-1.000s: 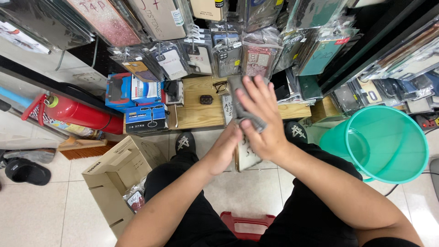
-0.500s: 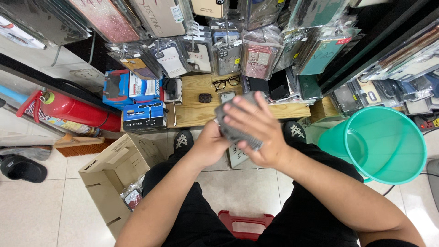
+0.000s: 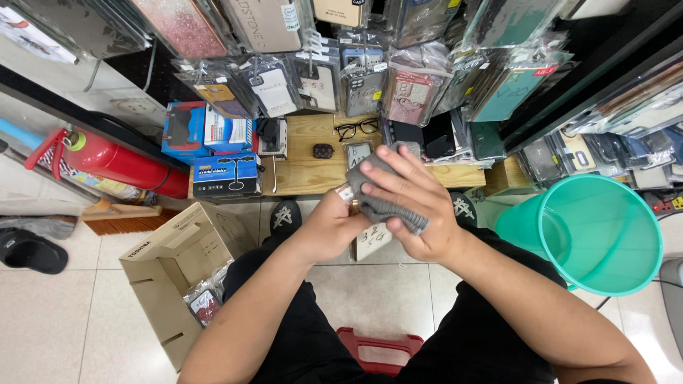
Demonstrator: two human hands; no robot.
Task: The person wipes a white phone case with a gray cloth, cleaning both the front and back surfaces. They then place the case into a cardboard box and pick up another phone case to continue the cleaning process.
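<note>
Right hand (image 3: pixel 413 206) presses a grey cloth (image 3: pixel 384 203) onto a packaged phone case (image 3: pixel 370 238) — gripped by the left hand (image 3: pixel 331 224); green bucket (image 3: pixel 605 235) nearby.

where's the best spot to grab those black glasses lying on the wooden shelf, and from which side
Probably the bridge between the two lenses, pinched from above. The glasses lie flat and open on the wooden shelf, rims facing the person, with bare wood just in front. Hanging phone case packets crowd the far edge, so come in from the near side. Both the left hand and right hand are busy with a grey cloth.
</note>
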